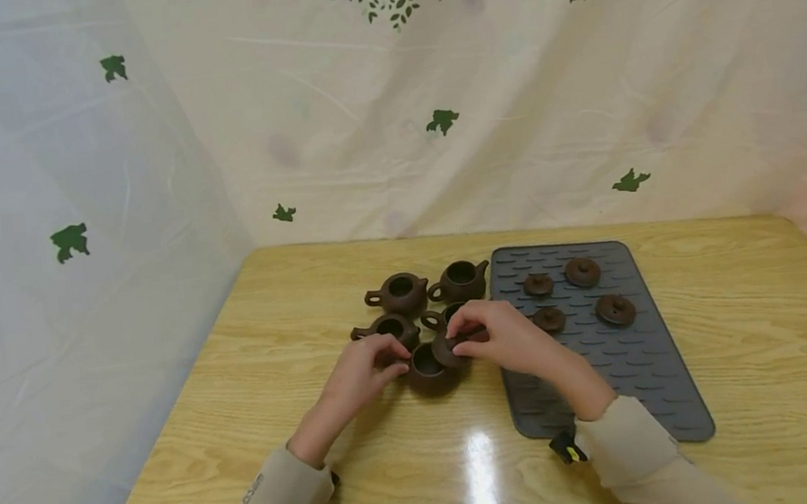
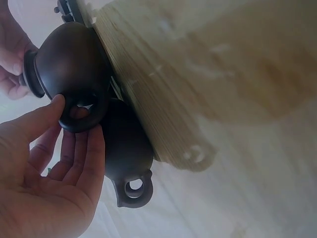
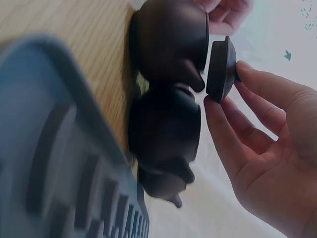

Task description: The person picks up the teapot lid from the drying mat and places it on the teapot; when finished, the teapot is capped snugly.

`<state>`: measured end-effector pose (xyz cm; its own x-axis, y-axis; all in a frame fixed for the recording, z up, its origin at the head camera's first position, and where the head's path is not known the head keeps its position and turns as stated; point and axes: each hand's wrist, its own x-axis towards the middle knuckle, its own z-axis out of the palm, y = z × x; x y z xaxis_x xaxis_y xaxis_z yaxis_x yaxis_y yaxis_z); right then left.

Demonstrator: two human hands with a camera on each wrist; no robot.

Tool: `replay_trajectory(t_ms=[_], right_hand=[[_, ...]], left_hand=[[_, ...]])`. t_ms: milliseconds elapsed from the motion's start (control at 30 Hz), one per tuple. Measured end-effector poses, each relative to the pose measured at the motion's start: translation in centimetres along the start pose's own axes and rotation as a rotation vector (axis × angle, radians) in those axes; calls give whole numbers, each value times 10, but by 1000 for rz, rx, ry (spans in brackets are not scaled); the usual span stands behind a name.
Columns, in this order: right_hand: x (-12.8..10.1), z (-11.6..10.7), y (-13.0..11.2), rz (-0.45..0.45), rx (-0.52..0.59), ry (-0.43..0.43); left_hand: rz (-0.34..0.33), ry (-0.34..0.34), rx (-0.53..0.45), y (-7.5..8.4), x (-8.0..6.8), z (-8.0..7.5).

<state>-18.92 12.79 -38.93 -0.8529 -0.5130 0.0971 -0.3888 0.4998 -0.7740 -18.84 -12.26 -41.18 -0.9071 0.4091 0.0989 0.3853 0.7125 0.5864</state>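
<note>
A small dark brown clay teapot stands open-topped on the wooden table, nearest me. My left hand pinches its ring handle between thumb and fingers. My right hand holds a round brown lid by its knob, tilted on edge just beside the teapot's mouth. In the right wrist view the lid sits a small gap away from the teapot's rim, pinched by my fingertips.
Several more lidless teapots stand in a cluster behind the near one. A grey ribbed mat to the right carries several loose lids. Leaf-printed curtains close off the back and left sides.
</note>
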Motion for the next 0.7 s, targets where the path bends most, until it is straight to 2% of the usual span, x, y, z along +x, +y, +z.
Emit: replay_trajectory(t_ms=[333,700], right_hand=[[11,20,-10,-16,10,3],[16,27,-8,-4,14,-2]], left_hand=[[21,18,5,-1,-1,2],[16,10,-22,-1,1,-1]])
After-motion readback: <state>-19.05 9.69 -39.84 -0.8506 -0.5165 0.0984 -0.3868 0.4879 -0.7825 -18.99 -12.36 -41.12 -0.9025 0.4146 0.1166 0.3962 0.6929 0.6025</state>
